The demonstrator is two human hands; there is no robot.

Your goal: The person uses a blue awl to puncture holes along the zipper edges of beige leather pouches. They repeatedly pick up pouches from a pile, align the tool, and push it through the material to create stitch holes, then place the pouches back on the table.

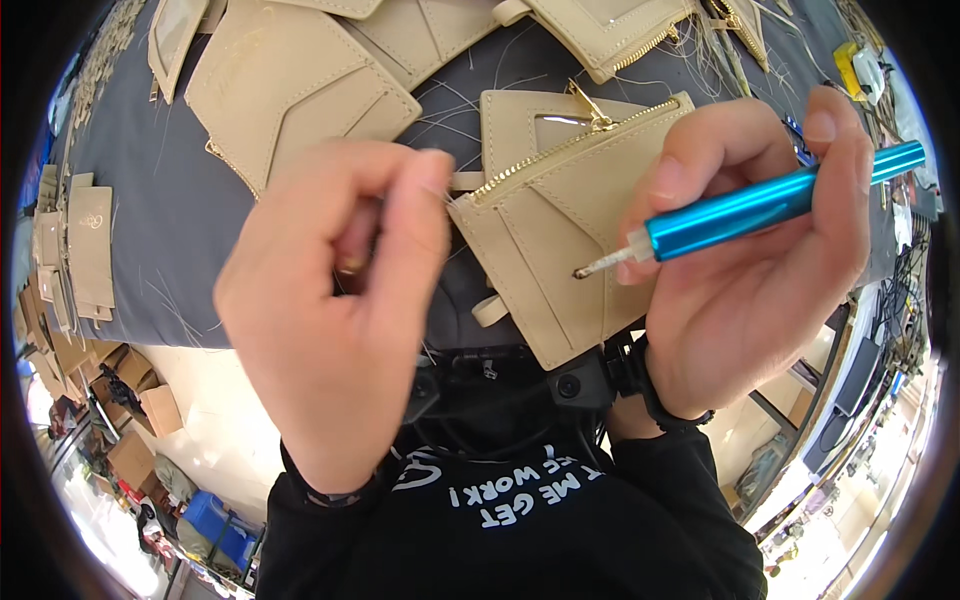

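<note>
From the head view we see a grey cloth-covered surface [190, 215] filling the far half of the picture, strewn with loose pale threads [470, 100]. Several beige leather wallet pieces [290, 85] lie on it at the far side, some with gold zips, and a stack of smaller beige cut pieces [88, 250] sits at the far left edge. Below the near left edge of the surface we make out cardboard boxes [140, 420] and a blue bin [215, 525] on the floor. At the far right lies a yellow tool [848, 60], and a dark shelf or rack runs down the right rim, though the bend of the lens leaves it blurred.

Our right hand [745, 270] has its fingers clamped on a blue metal pen-like tool [770, 205], whose pale tip touches the front flap of a beige zip wallet [545, 250] held up near the middle, above the surface. Our left hand [345, 300] is raised just left of the wallet with thumb and forefinger pinched together, perhaps on a fine thread; we cannot tell for sure.
</note>
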